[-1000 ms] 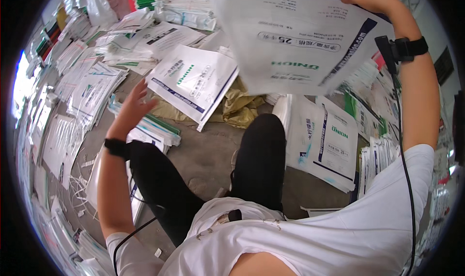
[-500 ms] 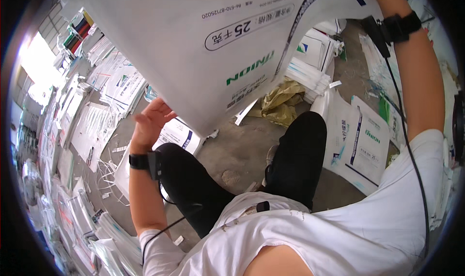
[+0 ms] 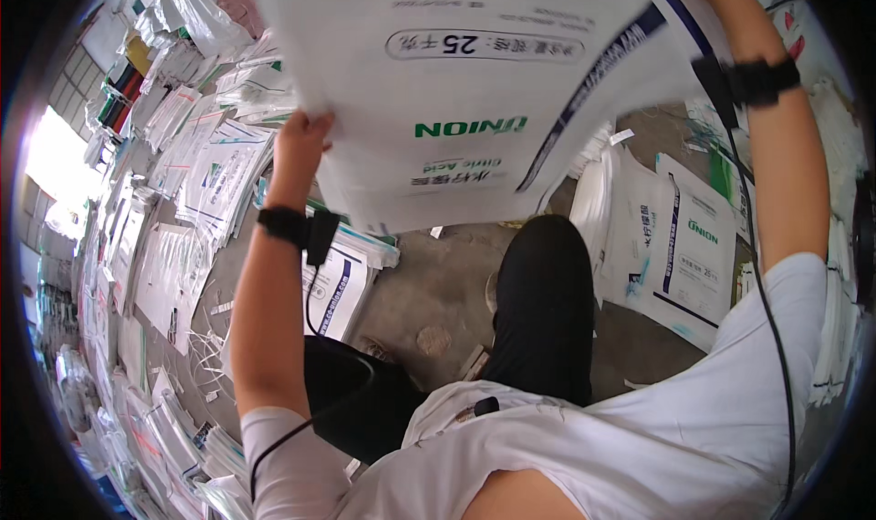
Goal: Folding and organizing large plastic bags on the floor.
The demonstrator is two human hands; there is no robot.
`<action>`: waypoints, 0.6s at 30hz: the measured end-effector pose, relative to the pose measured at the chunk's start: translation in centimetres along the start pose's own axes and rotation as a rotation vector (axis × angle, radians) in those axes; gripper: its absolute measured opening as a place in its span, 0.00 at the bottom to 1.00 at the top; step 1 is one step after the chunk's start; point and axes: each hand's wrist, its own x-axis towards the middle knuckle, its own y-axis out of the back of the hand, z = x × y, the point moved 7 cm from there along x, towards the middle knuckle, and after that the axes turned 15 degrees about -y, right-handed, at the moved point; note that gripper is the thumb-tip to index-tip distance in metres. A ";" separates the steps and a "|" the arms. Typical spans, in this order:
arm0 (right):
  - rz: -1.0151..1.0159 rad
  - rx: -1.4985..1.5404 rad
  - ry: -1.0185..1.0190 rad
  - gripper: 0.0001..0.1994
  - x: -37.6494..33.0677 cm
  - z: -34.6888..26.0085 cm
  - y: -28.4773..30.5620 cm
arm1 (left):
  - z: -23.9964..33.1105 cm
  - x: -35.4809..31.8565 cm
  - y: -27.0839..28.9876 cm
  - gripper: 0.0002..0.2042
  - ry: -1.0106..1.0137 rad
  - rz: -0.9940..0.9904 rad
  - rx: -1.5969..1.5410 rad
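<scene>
A large white woven sack, printed in green and dark blue, is spread out in the air in front of me. My left hand is closed on its left edge, the thumb on the near side. My right hand is up at the top right beside the sack's far corner. Its fingers run out of the picture, but the sack hangs from that side. Below the sack, a stack of flat sacks lies beside my left knee. More flat printed sacks are on the floor to my right.
Piles of flattened white sacks cover the floor along the left. Loose white strips lie tangled nearby. Bare grey floor shows between my knees. A black cable runs down from my right wrist.
My left hand, open beside the sack before, has moved up and closed on its left edge. The sack has swung out flatter and wider, and my left knee has dropped lower.
</scene>
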 end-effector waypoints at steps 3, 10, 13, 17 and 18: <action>-0.183 0.349 -0.372 0.18 -3.1 10.6 -5.9 | 1.8 9.0 -1.2 0.16 -0.179 -0.125 0.386; -0.249 1.079 -1.203 0.20 -25.8 27.3 -27.9 | 9.7 17.4 -15.5 0.19 -0.962 -0.009 0.344; -0.176 1.160 -1.428 0.21 -36.5 30.0 -33.6 | 5.3 13.0 -22.6 0.24 -0.734 -0.156 0.179; -0.240 1.115 -1.564 0.22 -44.2 32.2 -37.9 | -13.5 0.5 -24.1 0.24 -0.238 -0.391 0.106; -0.289 1.147 -1.621 0.19 -46.5 34.5 -39.1 | -19.1 -4.1 -23.6 0.22 -0.078 -0.380 0.070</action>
